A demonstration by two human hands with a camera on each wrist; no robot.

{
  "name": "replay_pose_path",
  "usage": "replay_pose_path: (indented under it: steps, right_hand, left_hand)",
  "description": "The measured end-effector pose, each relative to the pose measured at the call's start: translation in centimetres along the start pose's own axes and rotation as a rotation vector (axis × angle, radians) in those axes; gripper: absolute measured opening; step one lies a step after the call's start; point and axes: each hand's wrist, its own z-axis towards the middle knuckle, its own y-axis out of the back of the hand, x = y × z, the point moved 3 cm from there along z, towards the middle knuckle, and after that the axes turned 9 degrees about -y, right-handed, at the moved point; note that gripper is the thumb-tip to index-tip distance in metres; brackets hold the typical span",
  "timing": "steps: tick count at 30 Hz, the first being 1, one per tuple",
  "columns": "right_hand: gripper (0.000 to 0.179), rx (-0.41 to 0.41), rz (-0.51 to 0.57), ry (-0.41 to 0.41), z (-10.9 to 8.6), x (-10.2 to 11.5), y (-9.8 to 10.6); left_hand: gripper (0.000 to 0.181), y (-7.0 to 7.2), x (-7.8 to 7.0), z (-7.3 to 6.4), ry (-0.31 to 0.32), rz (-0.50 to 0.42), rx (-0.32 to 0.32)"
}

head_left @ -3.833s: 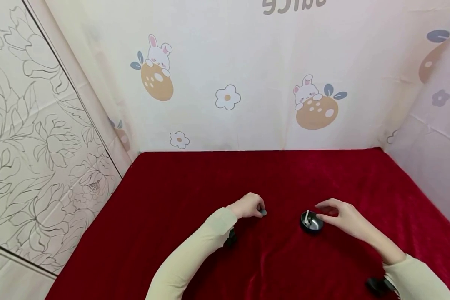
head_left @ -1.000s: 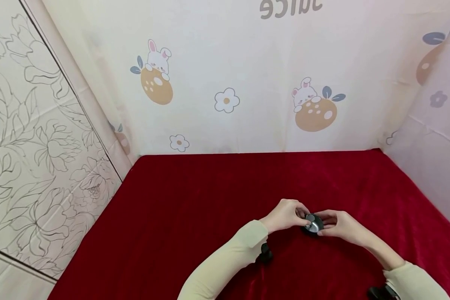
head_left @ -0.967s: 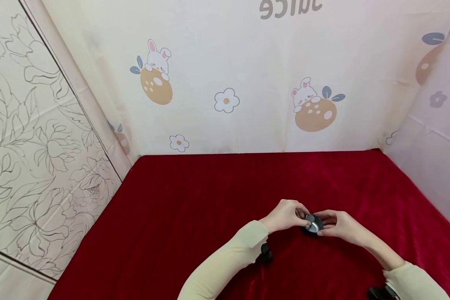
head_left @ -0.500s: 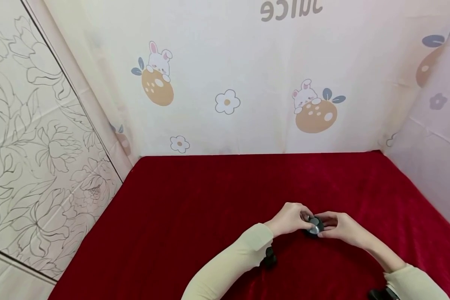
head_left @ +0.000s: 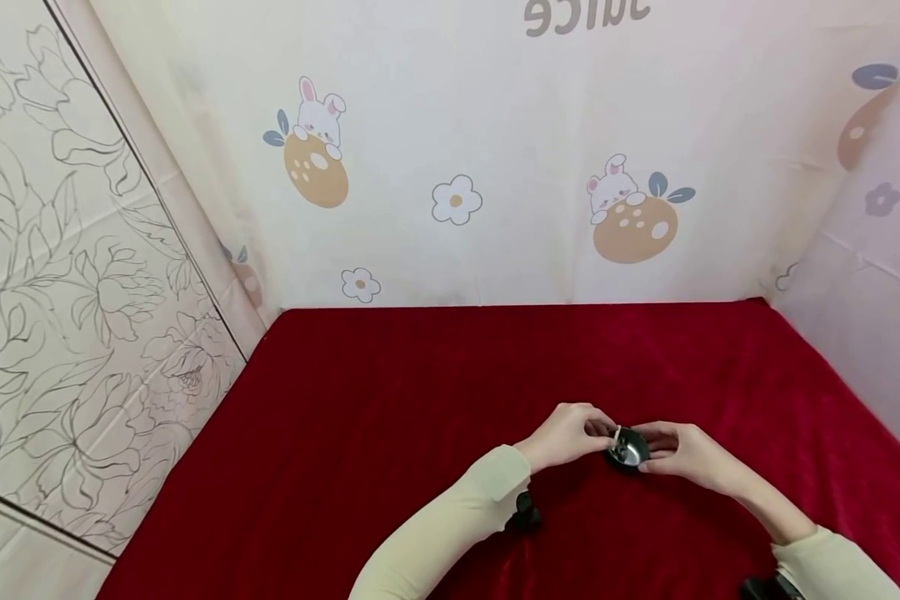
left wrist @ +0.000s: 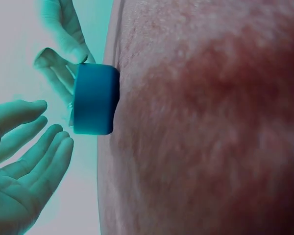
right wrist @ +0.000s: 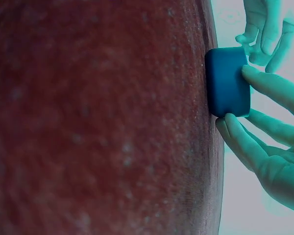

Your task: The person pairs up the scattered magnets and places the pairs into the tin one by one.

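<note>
A small round black ashtray [head_left: 631, 452] with a shiny metal inside stands on the red cloth. A short white stick like a cigarette [head_left: 617, 435] and some dark bits lie at its left side. My right hand [head_left: 690, 454] holds the ashtray from the right; in the right wrist view its thumb and fingers [right wrist: 245, 147] span the blue-tinted wall [right wrist: 229, 83]. Close to the left rim is my left hand [head_left: 566, 437]. In the left wrist view that hand [left wrist: 19, 176] has its fingers spread apart, with nothing seen between them. No grey disc is visible now.
Red velvet cloth [head_left: 420, 400] covers the table. Behind it hangs a pale curtain [head_left: 525, 125] printed with rabbits and flowers. A flower-patterned panel [head_left: 82, 250] stands at the left, and a dark wrist camera [head_left: 525, 512] sits under the left sleeve.
My left hand carried a small grey disc rightward to the ashtray and held it over the inside. Now the disc is out of sight and the hand has drawn slightly left.
</note>
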Motion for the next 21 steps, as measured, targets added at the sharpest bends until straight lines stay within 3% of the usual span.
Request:
replay_pose_path:
  steps: [11,21]
  right_hand:
    - [0.044,-0.023,-0.051,-0.008,-0.3,0.1,0.1]
    - [0.040,-0.100,-0.121,0.029,-0.7,1.0,0.3]
  left_hand:
    - [0.021,2.0,0.2,-2.2,-0.006,0.050,0.018]
    - [0.027,5.9,1.1,-7.2,-0.036,0.152,-0.029]
